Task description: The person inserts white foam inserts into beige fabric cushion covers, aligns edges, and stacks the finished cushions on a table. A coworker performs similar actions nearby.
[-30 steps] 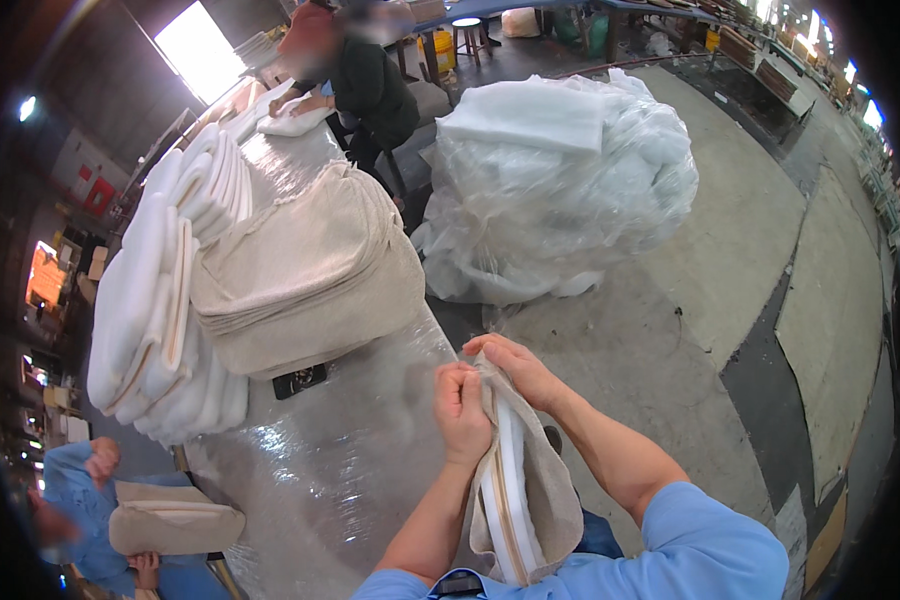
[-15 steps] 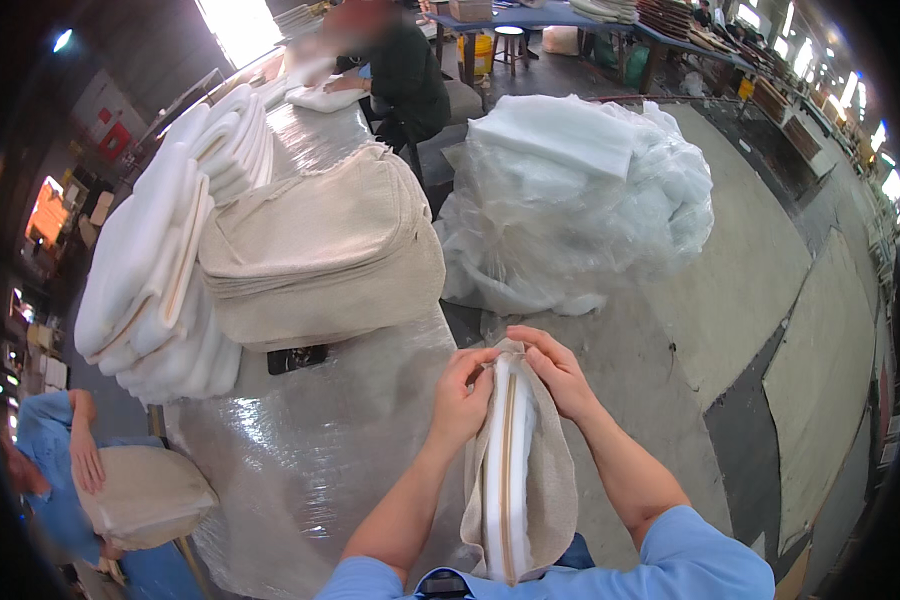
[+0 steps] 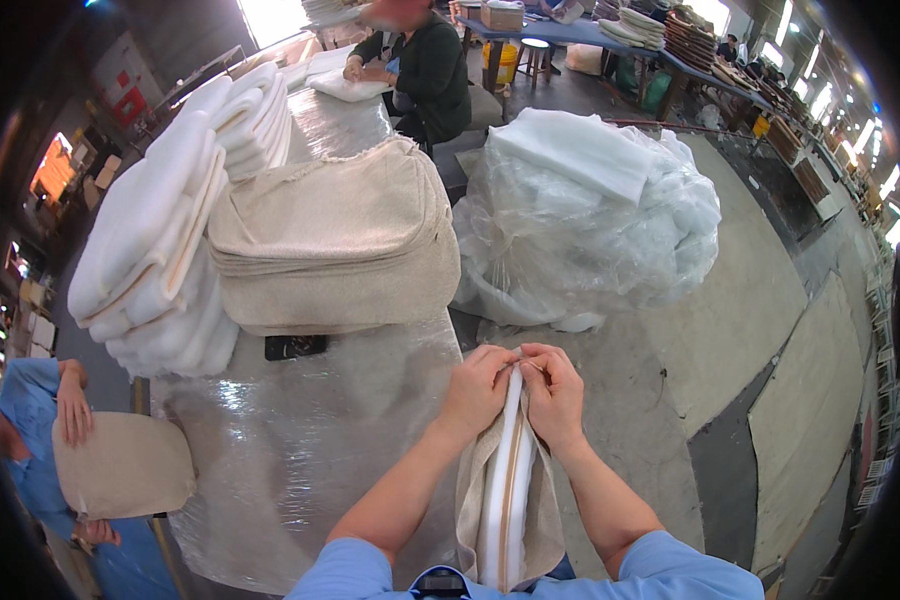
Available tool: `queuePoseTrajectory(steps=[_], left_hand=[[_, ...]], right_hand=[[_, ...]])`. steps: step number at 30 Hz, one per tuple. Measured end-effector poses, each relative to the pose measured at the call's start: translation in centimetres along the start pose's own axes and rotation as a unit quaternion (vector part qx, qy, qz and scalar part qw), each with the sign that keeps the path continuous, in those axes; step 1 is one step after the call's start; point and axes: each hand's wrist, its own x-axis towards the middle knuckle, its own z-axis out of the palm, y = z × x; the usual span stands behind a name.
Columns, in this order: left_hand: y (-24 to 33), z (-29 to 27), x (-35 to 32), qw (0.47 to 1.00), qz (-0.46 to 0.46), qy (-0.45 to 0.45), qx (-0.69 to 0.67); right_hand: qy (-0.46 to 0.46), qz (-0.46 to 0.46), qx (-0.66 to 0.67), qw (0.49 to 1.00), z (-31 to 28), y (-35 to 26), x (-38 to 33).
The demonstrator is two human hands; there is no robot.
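A beige fabric cushion cover [image 3: 543, 515] stands upright in front of my body, its long opening facing up. Inside it sits a white padded insert [image 3: 492, 530] with a tan layer running along its middle. At the far end, my left hand [image 3: 478, 388] pinches the cover's edge with thumb and fingers. My right hand [image 3: 552, 395] is closed on the same end, its fingertips nearly meeting the left ones. Exactly how the fabric lies between the fingertips is hidden.
A plastic-covered table [image 3: 270, 490] bears stacked beige covers [image 3: 335, 220], folded white padding [image 3: 145, 235] and a small black item [image 3: 295, 346]. Beyond stands a plastic-wrapped white bundle [image 3: 590, 215]. A co-worker at left handles a beige cushion [image 3: 125, 465]; another person [image 3: 435, 80] works behind.
My hands have drawn closer together at the cover's far end, and the cover's sides have come nearer the insert there. The left co-worker's cushion has turned, and my view has shifted slightly.
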Motion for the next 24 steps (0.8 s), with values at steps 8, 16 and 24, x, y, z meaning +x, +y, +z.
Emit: queuePoseTrajectory(steps=[8, 16, 24], left_hand=[[-0.4, 1.2, -1.8, 0.997, 0.025, 0.049, -0.058], [-1.2, -1.1, -2.4, 0.997, 0.052, 0.001, -0.058], [-1.7, -2.1, -2.0, 0.998, 0.039, 0.013, -0.036]], right_hand=[[0.037, -0.048, 0.044, 0.997, 0.7, 1.3, -2.4], [-0.004, -0.079, 0.074, 0.994, 1.1, 1.3, -2.7], [-0.107, 0.208, 0.432, 0.871, 0.3, 3.9, 4.2]])
